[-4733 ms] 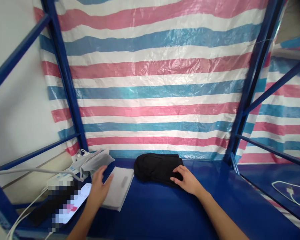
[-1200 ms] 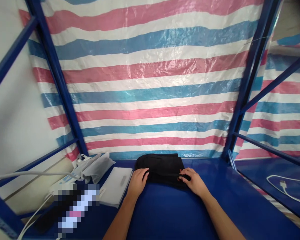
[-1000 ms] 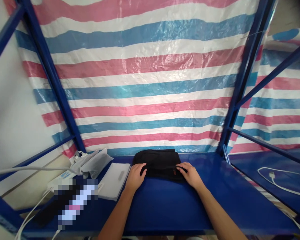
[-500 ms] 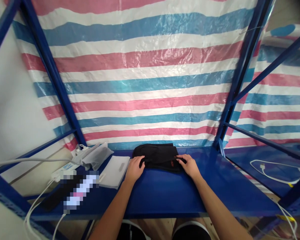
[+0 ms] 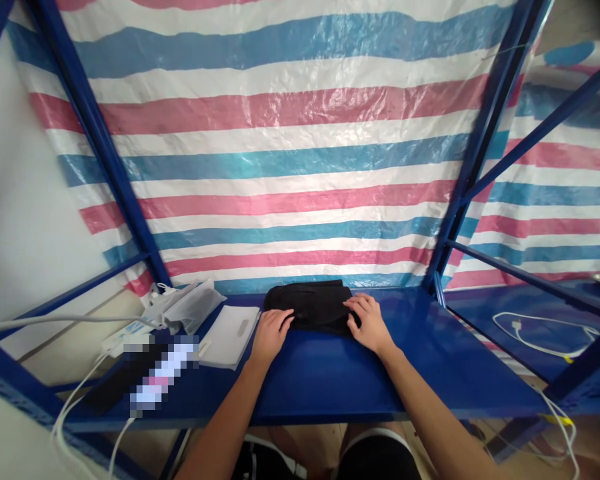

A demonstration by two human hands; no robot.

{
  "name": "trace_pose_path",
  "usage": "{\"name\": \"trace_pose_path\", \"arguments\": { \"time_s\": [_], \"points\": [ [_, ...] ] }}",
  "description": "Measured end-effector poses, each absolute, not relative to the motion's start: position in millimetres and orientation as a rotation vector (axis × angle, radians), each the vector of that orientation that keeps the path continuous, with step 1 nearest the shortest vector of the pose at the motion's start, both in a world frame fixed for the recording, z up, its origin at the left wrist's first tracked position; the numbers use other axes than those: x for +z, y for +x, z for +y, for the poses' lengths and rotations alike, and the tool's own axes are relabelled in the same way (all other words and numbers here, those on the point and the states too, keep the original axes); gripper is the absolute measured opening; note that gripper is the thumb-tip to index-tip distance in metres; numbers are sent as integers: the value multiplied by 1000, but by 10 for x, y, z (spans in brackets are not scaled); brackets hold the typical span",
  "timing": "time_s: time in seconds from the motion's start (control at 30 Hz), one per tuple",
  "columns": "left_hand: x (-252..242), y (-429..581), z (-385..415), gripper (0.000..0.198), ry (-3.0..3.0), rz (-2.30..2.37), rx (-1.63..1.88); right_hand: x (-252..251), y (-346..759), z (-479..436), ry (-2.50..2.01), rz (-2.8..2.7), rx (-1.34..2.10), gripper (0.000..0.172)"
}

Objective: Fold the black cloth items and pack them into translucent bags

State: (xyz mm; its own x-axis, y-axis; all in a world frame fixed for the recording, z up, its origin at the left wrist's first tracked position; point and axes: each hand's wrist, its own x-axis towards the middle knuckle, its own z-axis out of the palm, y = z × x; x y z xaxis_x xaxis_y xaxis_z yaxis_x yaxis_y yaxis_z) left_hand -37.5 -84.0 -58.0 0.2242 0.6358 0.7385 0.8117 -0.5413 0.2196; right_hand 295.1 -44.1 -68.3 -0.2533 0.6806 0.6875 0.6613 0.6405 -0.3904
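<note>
Black cloth (image 5: 307, 305), one; hands (image 5: 271, 335) (image 5: 370, 323), two

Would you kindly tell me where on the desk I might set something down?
The widest bare patch of desk runs from the right arm to the desk's right edge. Another, in front of the black cloth, lies between that arm and the left arm. The left end is crowded: flat white object, grey bag, phone.

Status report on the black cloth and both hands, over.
Left hand at near-left edge, right hand at right end. Cloth folded, on blue desk. White packet just left of cloth.
</note>
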Motion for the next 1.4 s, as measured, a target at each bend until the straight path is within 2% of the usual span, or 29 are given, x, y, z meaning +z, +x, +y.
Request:
{"name": "trace_pose_path", "arguments": {
  "time_s": [0.13,0.27,0.43,1.0,1.4],
  "points": [
    [-580,-249,-938,25,-2317,-1302,-1231,-516,2414,-657,-771,-2170,50,35],
    [-610,-233,-935,25,-2372,-1244,-1218,-551,1981,-602,-793,-2136,166,18],
    [-650,-299,-860,37,-2463,-1189,-1160,-687,1857,-503,-854,-2056,167,19],
    [-671,-149,-899,34,-2481,-1174,-1040,-781,1935,-689,-894,-1863,282,14],
    [-673,-91,-909,41,-2499,-1156,-1002,-753,1839,-795,-1028,-1712,488,11]
  ]
}}
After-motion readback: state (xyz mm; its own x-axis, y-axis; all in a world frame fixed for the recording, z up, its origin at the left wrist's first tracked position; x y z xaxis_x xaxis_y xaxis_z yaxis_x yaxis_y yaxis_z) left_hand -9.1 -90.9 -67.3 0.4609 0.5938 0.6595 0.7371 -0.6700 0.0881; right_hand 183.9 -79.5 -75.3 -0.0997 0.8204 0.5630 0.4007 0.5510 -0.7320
